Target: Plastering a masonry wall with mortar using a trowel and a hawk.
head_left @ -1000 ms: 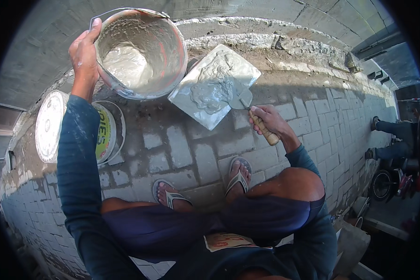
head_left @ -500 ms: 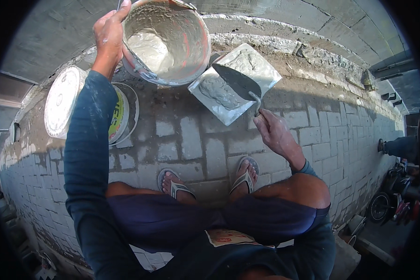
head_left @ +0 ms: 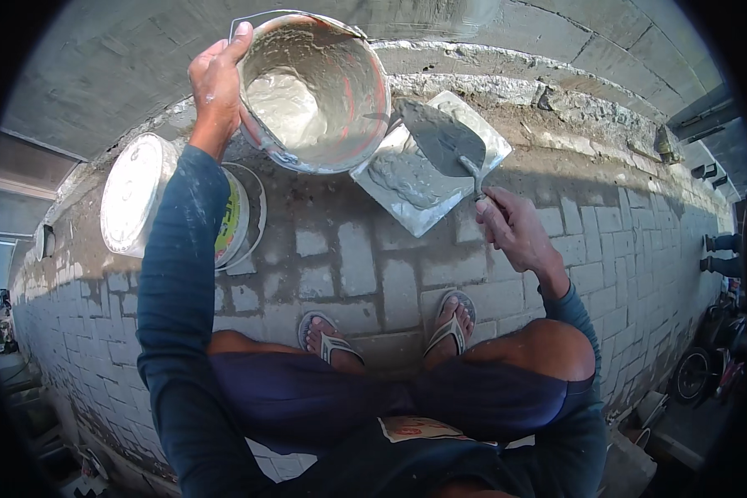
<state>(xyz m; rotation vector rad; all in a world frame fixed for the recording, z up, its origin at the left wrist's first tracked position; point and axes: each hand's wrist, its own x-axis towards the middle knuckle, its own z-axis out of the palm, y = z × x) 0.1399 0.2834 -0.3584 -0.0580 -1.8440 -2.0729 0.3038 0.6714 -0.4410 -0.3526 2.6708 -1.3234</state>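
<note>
My left hand grips the rim and wire handle of a bucket streaked with grey and orange, holding wet grey mortar inside. My right hand is closed round the handle of a pointed metal trowel. The blade is above a square white tile with a mound of grey mortar spread on it, just right of the bucket.
White pails stand at the left on the pavers by my sandalled feet. A concrete wall with a rough ledge runs along the top. Another person's legs and a parked motorbike are at the right edge.
The bucket and my left hand appear farther right in the view. My right hand has turned the trowel, its blade now showing broad and dark over the tile.
</note>
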